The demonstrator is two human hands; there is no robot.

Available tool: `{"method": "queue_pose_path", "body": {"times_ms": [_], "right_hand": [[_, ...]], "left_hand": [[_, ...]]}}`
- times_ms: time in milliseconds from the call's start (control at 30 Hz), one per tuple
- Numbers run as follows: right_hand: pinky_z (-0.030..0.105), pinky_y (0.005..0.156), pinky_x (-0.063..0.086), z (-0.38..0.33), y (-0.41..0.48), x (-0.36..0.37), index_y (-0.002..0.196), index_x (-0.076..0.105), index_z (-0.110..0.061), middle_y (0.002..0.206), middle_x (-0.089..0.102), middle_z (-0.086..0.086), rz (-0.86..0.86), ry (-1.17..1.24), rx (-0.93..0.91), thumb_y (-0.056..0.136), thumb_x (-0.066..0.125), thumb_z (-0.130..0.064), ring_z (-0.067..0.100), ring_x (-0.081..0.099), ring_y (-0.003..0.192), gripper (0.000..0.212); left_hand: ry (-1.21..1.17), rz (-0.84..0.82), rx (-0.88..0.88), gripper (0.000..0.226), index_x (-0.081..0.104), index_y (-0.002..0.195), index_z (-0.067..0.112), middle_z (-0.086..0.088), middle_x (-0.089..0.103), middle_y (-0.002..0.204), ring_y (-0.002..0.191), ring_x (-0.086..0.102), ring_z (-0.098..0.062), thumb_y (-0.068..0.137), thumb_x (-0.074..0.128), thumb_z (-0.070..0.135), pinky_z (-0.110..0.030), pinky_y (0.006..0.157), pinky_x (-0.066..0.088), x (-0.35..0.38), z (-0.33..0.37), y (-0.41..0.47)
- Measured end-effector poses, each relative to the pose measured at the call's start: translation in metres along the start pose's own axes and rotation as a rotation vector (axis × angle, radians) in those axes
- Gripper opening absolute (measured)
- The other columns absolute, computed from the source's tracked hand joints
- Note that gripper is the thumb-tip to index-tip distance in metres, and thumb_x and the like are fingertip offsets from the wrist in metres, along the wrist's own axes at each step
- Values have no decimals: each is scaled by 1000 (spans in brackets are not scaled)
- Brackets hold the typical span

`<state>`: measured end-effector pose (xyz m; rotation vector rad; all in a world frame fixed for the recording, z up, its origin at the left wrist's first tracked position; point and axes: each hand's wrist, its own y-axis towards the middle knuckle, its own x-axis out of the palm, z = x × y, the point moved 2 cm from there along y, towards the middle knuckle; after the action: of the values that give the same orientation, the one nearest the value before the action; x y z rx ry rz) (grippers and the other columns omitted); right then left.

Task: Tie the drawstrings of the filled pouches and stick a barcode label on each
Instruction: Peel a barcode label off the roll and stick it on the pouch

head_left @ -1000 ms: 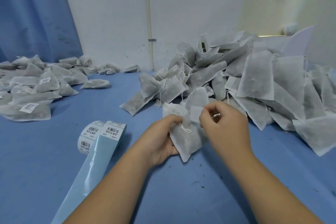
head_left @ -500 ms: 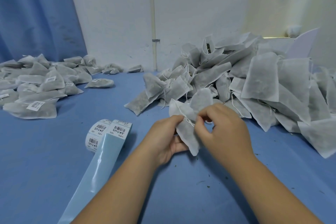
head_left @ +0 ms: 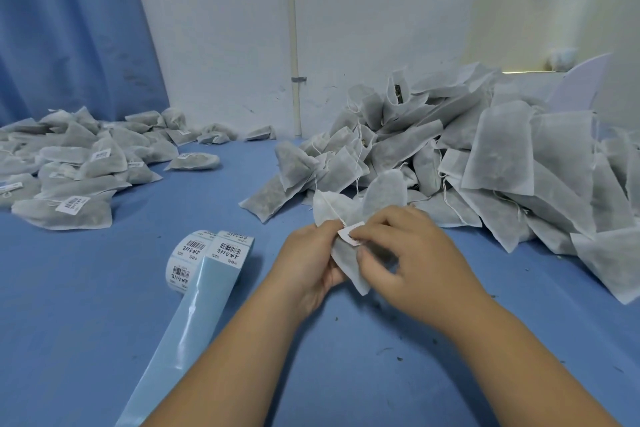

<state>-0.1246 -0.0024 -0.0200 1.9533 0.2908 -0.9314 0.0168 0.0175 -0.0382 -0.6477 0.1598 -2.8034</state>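
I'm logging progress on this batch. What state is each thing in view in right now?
held pouch: filled, gripped by left hand; knot not visible.
label: pinched against the pouch's neck by right hand; whether stuck down, cannot tell.
label roll: partly unrolled, bare backing strip trailing off it.
right pile: filled pouches, no labels visible.
left pile: filled pouches, several labelled.

Bare desk [head_left: 79,322] ran open at near left and up a middle lane between 2 heaps. Tall loose pouch heap [head_left: 491,163] blocked the right side back to the wall [head_left: 225,45]. Low labelled pouch heap [head_left: 79,166] filled far left. Label roll [head_left: 188,253] and its trailing backing strip [head_left: 194,315] lay across the near-left stretch, just beside the lane.
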Motion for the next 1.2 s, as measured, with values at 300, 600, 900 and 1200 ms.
{"method": "queue_pose_path", "body": {"times_ms": [300, 600, 900, 1200], "right_hand": [[43, 82, 47, 4, 0, 3, 108, 75, -27, 99, 63, -7, -29, 3, -49, 82, 63, -31, 19, 56, 90, 29], [15, 89, 39, 23, 0, 5, 106, 73, -37, 102, 58, -16, -28, 245, 165, 89, 64, -21, 3, 52, 100, 26], [20, 72, 48, 33, 2, 5, 103, 70, -24, 100, 70, -2, 35, 791, 709, 85, 71, -39, 5, 65, 87, 24], [34, 67, 56, 33, 1, 4, 77, 73, -8, 79, 73, 10, 143, 1016, 805, 81, 75, -35, 19, 66, 70, 27]], "left_hand": [[-29, 71, 46, 29, 62, 113, -13, -26, 72, 105, 88, 72, -30, 92, 51, 4, -33, 67, 61, -5, -1, 4], [4, -77, 134, 24, 66, 111, -4, -19, 74, 105, 93, 74, -26, 91, 66, 8, -29, 73, 59, 7, 3, 4], [203, -158, 119, 25, 66, 114, -4, -19, 72, 111, 104, 70, -30, 89, 62, -6, -38, 91, 57, 15, 7, -1], [305, -262, 118, 30, 66, 109, 1, -22, 70, 113, 106, 69, -34, 84, 63, -13, -41, 93, 57, 22, 8, -7]]}}
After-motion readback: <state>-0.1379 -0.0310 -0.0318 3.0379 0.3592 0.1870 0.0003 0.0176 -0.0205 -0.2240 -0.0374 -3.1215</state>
